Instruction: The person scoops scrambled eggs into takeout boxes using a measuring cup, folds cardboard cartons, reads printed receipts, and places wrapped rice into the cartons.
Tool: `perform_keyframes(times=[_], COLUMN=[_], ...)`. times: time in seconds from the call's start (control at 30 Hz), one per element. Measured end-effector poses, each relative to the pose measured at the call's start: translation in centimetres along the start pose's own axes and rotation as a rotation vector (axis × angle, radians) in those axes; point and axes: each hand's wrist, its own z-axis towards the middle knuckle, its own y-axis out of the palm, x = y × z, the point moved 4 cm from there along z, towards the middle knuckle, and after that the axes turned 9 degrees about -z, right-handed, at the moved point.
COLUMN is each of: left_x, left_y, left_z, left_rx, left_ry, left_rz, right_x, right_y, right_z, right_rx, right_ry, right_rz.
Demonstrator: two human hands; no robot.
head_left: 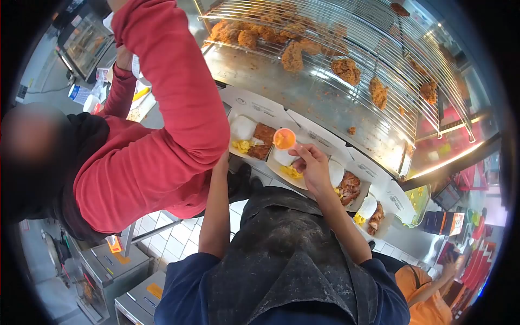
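Observation:
Pinched in the fingers of my right hand (313, 165) is a small round cup (284, 138) with orange sauce-like contents, held above the open meal boxes. Beneath it, one white cardboard box (295, 181) shows a white mound and yellow food. To its left, another box (230, 96) contains a white mound (242, 128), scrambled-egg-like yellow food (241, 145) and browned meat (264, 142). More boxes on the right contain sliced browned meat (350, 187). My left hand (222, 161) reaches toward the leftmost box; a co-worker's red sleeve hides its fingers.
A co-worker in a red top (162, 108) stands close on my left, one arm raised across my side. Ahead, wire racks (325, 32) carry fried chicken (292, 56) in a lit cabinet. Another person in orange (420, 287) is at lower right. Metal units (116, 262) stand lower left.

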Motion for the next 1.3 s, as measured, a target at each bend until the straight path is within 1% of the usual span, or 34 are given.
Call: perform_keyframes(times=[0.03,0.07,0.1,0.17,0.2,0.27,0.3,0.37,0.4,0.47,0.53,0.57,0.6,0.63,0.67,0.7,0.77,0.8,0.83,0.87,0.9,0.93,0.97,1.03,1.07,1.1,1.13,1.17,1.2,1.23,1.27,1.3], left_x=[0.3,0.3,0.3,0.9,1.1,1.2,1.6,1.7,1.8,3.2,0.6,1.3,1.3,2.4,3.2,3.4,2.2,2.4,3.1,2.8,1.5,1.7,3.2,2.3,2.5,2.8,3.4,3.2,2.9,3.0,2.2,0.9], left_y=[0.0,0.0,0.2,0.5,0.6,0.4,0.3,-0.2,-0.5,0.5,-0.3,0.1,0.5,0.8,1.1,0.7,0.2,0.4,0.9,0.9,0.1,-0.2,0.9,1.0,1.1,1.1,1.1,1.2,1.3,1.8,1.4,0.6], left_z=[-0.2,-0.6,-0.8,-0.6,-0.4,-0.6,-0.3,-0.3,-1.4,-1.6,-0.7,0.0,-0.2,-0.7,-0.7,-1.3,-2.0,-1.6,-0.8,-0.5,-1.8,-2.8,-1.5,-0.5,-0.8,-1.2,-1.5,-1.3,-0.8,0.2,-0.3,-1.4], left_rx=[-0.037,-0.071,-0.075,0.035,0.035,0.018,0.03,0.022,0.033,0.072,0.074,0.047,0.03,0.032,0.057,0.085,0.064,0.053,0.054,0.064,0.06,0.042,0.024,0.072,0.09,0.069,0.042,0.06,0.081,0.085,0.079,0.058], left_ry=[0.024,0.044,0.045,0.145,0.15,0.091,0.093,-0.014,-0.019,0.047,0.042,0.088,0.084,0.096,0.107,0.097,0.121,0.123,0.126,0.132,0.103,0.081,0.104,0.256,0.25,0.155,0.133,0.164,0.199,0.22,0.211,0.195], left_rz=[-0.009,-0.016,-0.009,0.055,0.055,-0.053,-0.057,0.098,0.098,0.092,0.105,0.107,0.065,0.06,0.152,0.253,0.21,0.241,0.262,0.256,0.271,0.271,0.25,0.301,0.317,0.233,0.244,0.304,0.362,0.331,0.324,0.334], right_x=[-0.5,-2.2,-2.9,-5.1,-5.0,-6.3,-4.4,2.9,3.7,2.9,3.6,3.2,3.0,2.7,2.3,2.6,4.0,3.6,1.3,0.4,2.4,5.1,4.9,2.5,1.5,1.7,3.2,4.3,3.4,1.6,1.6,3.0], right_y=[-0.6,-0.5,0.1,2.2,3.0,6.7,7.5,9.4,9.3,9.2,8.7,9.0,9.2,9.3,9.6,9.8,9.9,10.0,10.6,10.7,9.7,9.0,9.4,9.5,10.1,9.8,9.0,8.4,8.5,8.9,8.5,7.5], right_z=[-0.7,-1.8,-2.5,-3.4,-3.0,-3.2,-1.2,2.7,2.1,2.5,2.3,2.8,2.6,2.2,2.5,3.2,3.3,3.7,2.9,2.0,1.5,2.3,4.3,3.2,3.3,2.5,2.5,3.5,3.6,3.6,2.5,1.3], right_rx=[0.018,0.053,0.057,0.107,0.168,0.221,0.208,-0.015,-0.028,0.076,0.008,-0.007,-0.004,0.061,0.12,0.107,-0.05,-0.029,0.07,0.153,0.142,0.016,-0.089,0.146,0.117,0.079,0.057,0.044,0.068,0.098,0.121,0.134], right_ry=[-0.026,-0.099,-0.097,-0.464,-0.78,-1.163,-1.167,-1.212,-1.211,-1.254,-1.224,-1.236,-1.246,-1.261,-1.281,-1.28,-1.214,-1.235,-1.272,-1.281,-1.248,-1.135,-1.062,-1.265,-1.228,-1.155,-1.14,-1.134,-1.172,-1.216,-1.217,-1.192], right_rz=[0.019,-0.03,-0.023,-0.306,-0.624,-0.776,-0.774,-1.25,-1.247,-1.177,-1.209,-1.232,-1.23,-1.182,-1.133,-1.132,-1.216,-1.216,-1.151,-1.084,-1.093,-1.229,-1.35,-1.139,-1.165,-1.203,-1.186,-1.166,-1.162,-1.099,-1.04,-1.052])
